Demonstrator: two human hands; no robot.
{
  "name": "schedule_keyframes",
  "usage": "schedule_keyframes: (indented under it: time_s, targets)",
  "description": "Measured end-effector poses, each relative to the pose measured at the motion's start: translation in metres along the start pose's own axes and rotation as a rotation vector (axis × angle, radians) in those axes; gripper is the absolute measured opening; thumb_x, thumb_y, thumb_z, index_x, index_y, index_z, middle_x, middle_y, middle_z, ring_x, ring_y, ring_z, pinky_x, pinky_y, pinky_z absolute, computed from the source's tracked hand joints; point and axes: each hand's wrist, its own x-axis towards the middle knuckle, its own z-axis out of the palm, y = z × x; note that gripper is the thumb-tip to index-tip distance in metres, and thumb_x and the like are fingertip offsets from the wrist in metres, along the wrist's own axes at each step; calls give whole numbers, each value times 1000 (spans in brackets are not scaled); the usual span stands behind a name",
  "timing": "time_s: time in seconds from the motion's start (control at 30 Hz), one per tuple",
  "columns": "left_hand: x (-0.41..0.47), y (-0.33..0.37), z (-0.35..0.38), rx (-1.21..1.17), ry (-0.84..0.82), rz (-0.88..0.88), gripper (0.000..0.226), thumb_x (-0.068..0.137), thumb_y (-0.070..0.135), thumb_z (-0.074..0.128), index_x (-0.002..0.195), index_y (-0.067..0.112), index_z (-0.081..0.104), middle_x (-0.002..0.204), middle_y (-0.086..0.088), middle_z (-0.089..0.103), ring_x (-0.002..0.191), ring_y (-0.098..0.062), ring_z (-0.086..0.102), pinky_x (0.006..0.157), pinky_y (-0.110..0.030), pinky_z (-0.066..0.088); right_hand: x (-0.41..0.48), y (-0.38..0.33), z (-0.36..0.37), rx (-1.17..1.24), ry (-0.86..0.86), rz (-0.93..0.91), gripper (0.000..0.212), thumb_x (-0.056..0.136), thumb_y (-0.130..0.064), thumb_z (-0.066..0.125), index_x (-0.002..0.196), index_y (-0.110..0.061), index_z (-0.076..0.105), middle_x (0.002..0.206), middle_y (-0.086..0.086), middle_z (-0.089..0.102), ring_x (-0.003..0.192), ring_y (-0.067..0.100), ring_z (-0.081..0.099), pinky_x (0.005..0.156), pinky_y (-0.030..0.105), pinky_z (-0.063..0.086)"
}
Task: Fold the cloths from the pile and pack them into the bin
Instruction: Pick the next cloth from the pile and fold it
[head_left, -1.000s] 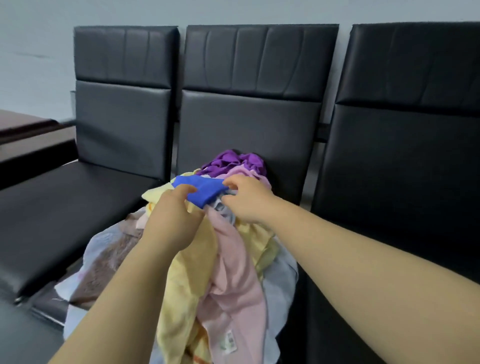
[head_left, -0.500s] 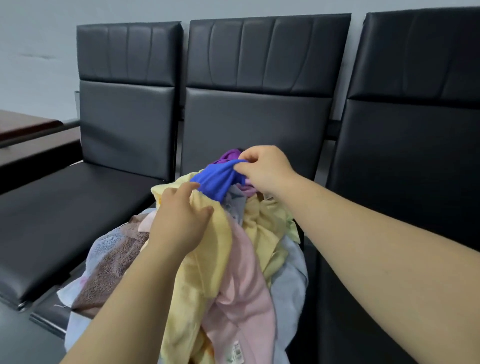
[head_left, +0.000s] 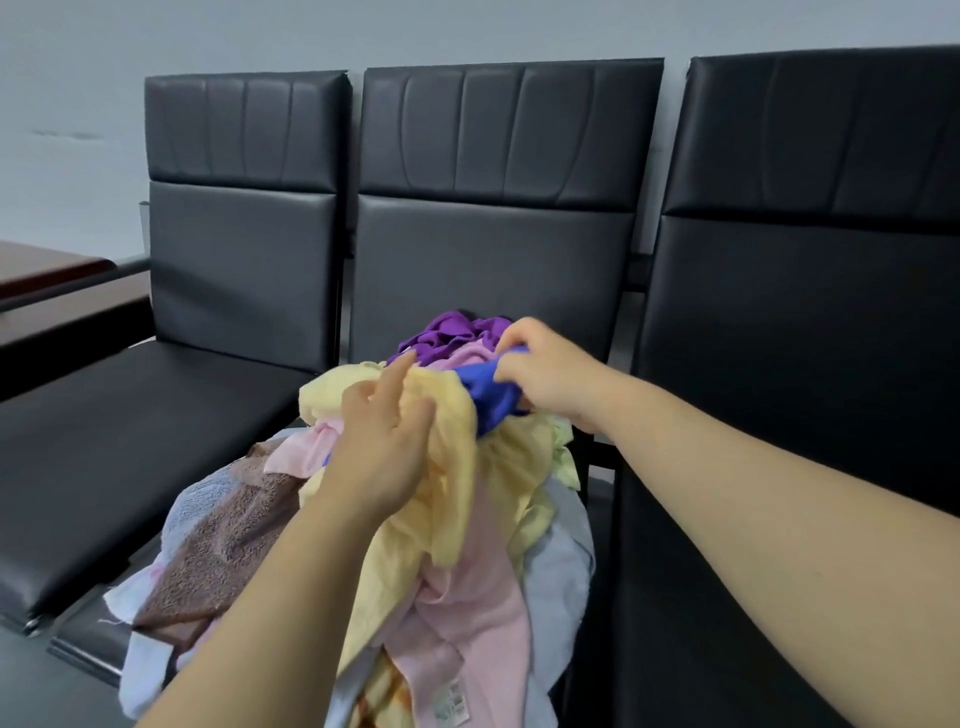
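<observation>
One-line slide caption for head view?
Right hand pinches a blue cloth atop the pile on a black chair; left hand rests on yellow cloth.

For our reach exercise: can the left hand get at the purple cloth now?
Probably yes: the left hand rests on the yellow cloth close by, and the purple cloth lies uncovered on top.

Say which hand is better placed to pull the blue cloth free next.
Right, I'd say. The right hand pinches the blue cloth; the left hand rests with loose fingers on the yellow cloth, better suited to holding that down.
</observation>
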Motion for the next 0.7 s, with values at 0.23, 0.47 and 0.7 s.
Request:
schedule_keyframes:
  time_s: [0.23, 0.47, 0.7]
  targets:
    - [2, -10, 10, 497, -48, 15, 21, 89, 38, 56, 103, 23, 58, 121, -4, 35, 94, -37, 54, 85, -41, 48, -22, 13, -3, -858, -262, -107, 38, 88, -35, 74, 65, -14, 53, 66, -1, 46, 68, 22, 45, 52, 30, 32]
    - [5, -9, 2, 521, 29, 105, 59, 85, 3, 44, 137, 31, 45, 114, -3, 30, 81, -32, 50, 68, -36, 41, -24, 20, -41, 678, 39, 182, 9, 96, -14, 66, 98, -7, 70, 79, 9, 73, 72, 24, 68, 67, 31, 55]
    - [5, -12, 8, 718, 41, 99, 53, 88, 18, 55, 136, 39, 52, 129, -6, 32, 100, -35, 47, 87, -42, 46, -26, 27, -46, 1432, 74, 222, 26, 96, -19, 58, 70, -18, 55, 76, 0, 55, 76, 19, 62, 104, 33, 46]
